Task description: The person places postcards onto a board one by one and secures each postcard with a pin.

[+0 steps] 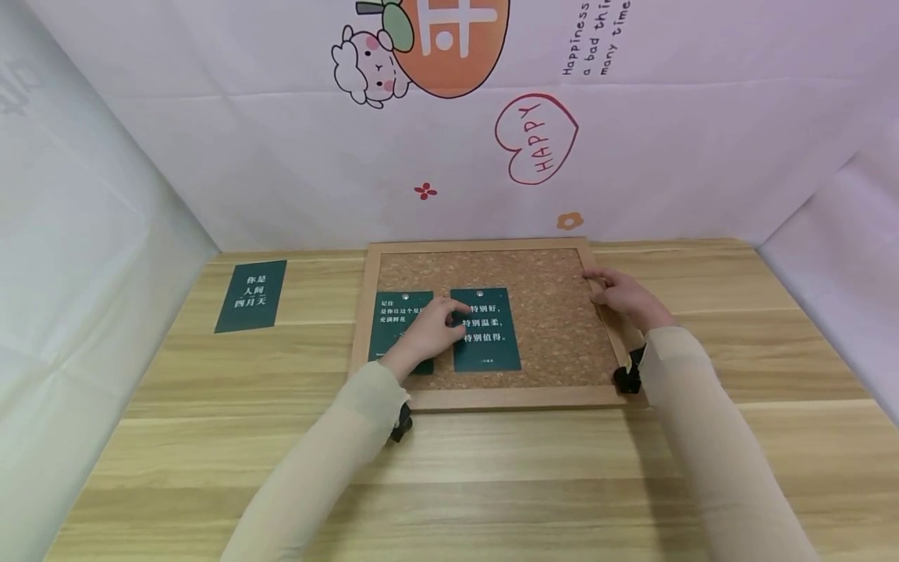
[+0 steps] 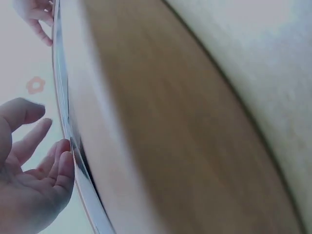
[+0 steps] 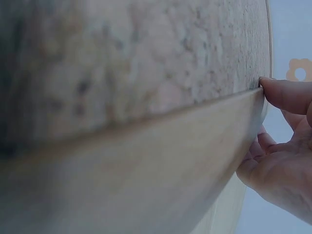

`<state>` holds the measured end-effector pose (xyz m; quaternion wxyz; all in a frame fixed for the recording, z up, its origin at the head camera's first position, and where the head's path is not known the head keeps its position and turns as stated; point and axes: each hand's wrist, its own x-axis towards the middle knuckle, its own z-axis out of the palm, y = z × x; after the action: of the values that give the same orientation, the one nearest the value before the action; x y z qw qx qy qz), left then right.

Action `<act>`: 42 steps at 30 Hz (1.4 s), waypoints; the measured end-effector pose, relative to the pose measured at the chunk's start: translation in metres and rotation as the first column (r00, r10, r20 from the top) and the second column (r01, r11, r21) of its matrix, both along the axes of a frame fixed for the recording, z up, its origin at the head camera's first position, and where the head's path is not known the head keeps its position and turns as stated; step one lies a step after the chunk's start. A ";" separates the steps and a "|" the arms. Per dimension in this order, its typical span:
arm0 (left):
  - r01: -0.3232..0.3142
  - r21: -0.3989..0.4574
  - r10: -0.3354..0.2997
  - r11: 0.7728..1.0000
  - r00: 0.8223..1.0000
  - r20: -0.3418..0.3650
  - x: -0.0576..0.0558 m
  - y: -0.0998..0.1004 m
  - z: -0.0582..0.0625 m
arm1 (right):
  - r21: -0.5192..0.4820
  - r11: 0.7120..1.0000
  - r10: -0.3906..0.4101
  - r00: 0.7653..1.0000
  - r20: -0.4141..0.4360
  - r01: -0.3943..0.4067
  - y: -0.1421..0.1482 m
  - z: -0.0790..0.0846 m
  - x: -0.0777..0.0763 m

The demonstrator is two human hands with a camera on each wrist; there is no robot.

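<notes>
A wood-framed cork board lies on the table with two dark green cards on it, each with white Chinese text and a pale round spot, perhaps a pin, near its top edge. My left hand hovers between them, covering part of the left card and the edge of the right card. In the left wrist view that hand's thumb and index finger are apart, with nothing between them; the lower fingers touch the surface. My right hand grips the board's right frame edge, thumb on top, fingers beneath.
A third green card lies on the wooden table left of the board. Behind the board rises a white printed backdrop. Black wrist cameras sit near the board's front, at the right sleeve and the left sleeve.
</notes>
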<state>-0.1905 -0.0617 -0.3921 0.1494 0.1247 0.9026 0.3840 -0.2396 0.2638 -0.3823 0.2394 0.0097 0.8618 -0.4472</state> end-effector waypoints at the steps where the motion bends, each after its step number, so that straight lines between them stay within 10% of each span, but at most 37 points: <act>1: -0.017 0.008 0.017 1.000 1.000 -0.009 0.000 -0.001 0.001 | 0.002 1.000 0.000 1.000 0.002 0.000 0.000 0.001 0.001; 9: -0.164 0.053 0.167 0.985 0.983 -0.073 -0.009 -0.023 0.011 | 0.018 1.000 0.002 1.000 0.007 -0.002 0.000 0.002 0.003; 18: -0.370 0.069 0.376 0.926 0.919 -0.123 -0.022 -0.072 0.025 | 0.006 1.000 0.010 1.000 0.000 -0.010 0.000 0.002 0.002; 34: -0.690 0.040 0.689 0.723 0.714 -0.125 -0.013 -0.153 0.017 | 0.003 1.000 0.006 1.000 0.004 -0.006 0.001 -0.001 0.001; 42: -0.748 0.051 0.749 0.661 0.655 -0.098 -0.007 -0.183 0.016 | -0.003 1.000 0.017 1.000 0.014 -0.017 0.002 0.001 0.000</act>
<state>-0.1970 -0.2450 -0.3758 -0.0723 -0.2362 0.8795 0.4068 -0.2391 0.2656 -0.3817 0.2492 0.0053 0.8594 -0.4465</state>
